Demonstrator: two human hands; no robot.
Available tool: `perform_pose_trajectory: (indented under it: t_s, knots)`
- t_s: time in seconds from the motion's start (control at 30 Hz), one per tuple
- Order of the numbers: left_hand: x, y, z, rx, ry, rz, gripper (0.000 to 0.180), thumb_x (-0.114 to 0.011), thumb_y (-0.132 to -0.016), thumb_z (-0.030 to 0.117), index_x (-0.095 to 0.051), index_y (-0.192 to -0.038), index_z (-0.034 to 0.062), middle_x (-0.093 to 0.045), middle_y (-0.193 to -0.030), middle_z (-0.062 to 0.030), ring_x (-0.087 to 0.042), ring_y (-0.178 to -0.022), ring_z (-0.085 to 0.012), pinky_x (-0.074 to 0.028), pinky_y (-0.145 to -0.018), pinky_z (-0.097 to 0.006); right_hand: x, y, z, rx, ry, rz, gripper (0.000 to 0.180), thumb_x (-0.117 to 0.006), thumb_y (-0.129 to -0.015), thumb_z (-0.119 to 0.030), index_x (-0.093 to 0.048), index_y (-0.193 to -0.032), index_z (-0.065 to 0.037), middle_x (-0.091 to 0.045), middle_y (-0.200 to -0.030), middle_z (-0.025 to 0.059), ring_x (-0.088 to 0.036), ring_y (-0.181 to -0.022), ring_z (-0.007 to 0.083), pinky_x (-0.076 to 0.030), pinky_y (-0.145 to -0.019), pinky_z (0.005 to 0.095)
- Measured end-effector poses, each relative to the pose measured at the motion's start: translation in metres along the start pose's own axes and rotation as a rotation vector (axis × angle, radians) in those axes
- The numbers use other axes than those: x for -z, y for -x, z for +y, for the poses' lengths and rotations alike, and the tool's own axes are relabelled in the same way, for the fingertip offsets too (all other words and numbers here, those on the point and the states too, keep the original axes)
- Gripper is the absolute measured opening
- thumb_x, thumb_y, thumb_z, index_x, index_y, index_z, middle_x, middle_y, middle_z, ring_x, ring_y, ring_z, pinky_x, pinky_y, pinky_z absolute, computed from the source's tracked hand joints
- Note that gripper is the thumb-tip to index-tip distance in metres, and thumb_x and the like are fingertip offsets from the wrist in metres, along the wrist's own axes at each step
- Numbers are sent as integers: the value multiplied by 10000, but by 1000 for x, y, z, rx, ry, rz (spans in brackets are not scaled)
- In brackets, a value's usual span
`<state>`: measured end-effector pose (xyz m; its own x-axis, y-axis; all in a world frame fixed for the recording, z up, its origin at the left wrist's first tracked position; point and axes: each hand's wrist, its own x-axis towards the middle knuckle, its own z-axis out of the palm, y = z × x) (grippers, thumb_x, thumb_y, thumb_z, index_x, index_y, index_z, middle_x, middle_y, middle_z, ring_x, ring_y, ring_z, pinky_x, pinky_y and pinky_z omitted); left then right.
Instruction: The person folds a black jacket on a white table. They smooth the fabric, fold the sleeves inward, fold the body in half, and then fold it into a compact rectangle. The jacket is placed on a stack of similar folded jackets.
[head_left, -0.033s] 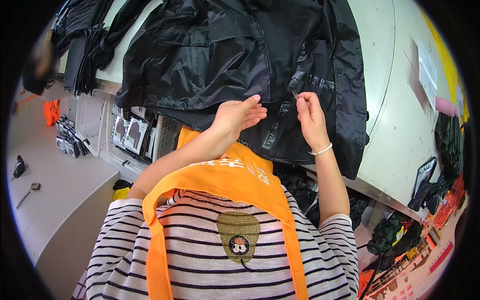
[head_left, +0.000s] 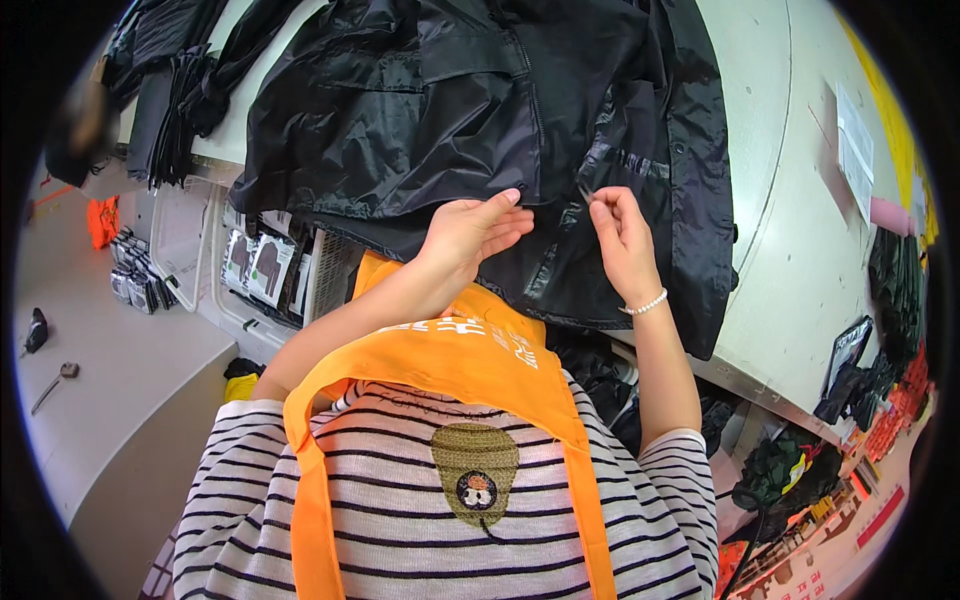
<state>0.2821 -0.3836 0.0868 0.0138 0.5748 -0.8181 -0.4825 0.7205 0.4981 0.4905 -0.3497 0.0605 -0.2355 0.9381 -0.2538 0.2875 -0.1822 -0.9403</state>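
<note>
A black jacket [head_left: 470, 110] lies spread over the edge of a pale worktable [head_left: 800, 230], its lower hem hanging down off the table toward the person. The left hand [head_left: 470, 232] lies flat on the hem with its fingers stretched out and together, pressing the cloth rather than gripping it. Just beside it, the right hand [head_left: 620, 240] pinches something thin and dark between thumb and forefinger, close to a strip of the jacket's front edge; it looks like a loose thread or a small tool, but it is too small to tell which. A white bead bracelet [head_left: 645, 303] circles the right wrist. The person wears an orange apron [head_left: 450, 350] over a striped shirt [head_left: 400, 520]. More dark garments [head_left: 170, 80] are piled at the far left of the table. Below the table edge, on the left, a clear bin [head_left: 265, 270] holds small packets. Sheets of paper [head_left: 855, 145] lie on the table well apart to the right.
</note>
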Motion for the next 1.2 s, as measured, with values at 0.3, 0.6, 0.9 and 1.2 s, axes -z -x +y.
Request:
perform_pose_trajectory:
  t_s: [0.3,0.6,0.9,1.2]
  knots:
    - [-8,27,20,-297,120,-110,163,-641,-870,129,-596,-955,-3,-663,-982,-100,-649,-952,-175,-503,-833,-266,-8,0,-56,353,254,-21,173,-669,-852,-120,-578,-962,-22,-594,-868,64,-599,-696,152,-485,-638,242]
    - [-11,34,27,-372,91,-127,146,-642,-861,87,-592,-968,1,-665,-962,-97,-649,-904,-154,-510,-818,-261,-18,-9,-73,489,363,-35,168,-680,-837,-167,-603,-937,-56,-591,-812,52,-598,-634,177,-474,-576,250]
    - [-12,38,28,-359,157,-139,142,-630,-875,91,-572,-952,-14,-655,-964,-106,-646,-881,-160,-513,-813,-262,-25,-17,-67,335,17,-22,160,-672,-843,-123,-621,-978,-55,-591,-790,5,-556,-660,82,-434,-600,210]
    - [2,41,38,-193,268,-225,133,-632,-880,126,-605,-905,-1,-664,-880,-84,-642,-833,-139,-505,-798,-269,-35,-48,-71,456,-96,-292,192,-642,-810,50,-637,-989,-19,-575,-876,2,-534,-799,58,-427,-695,181]
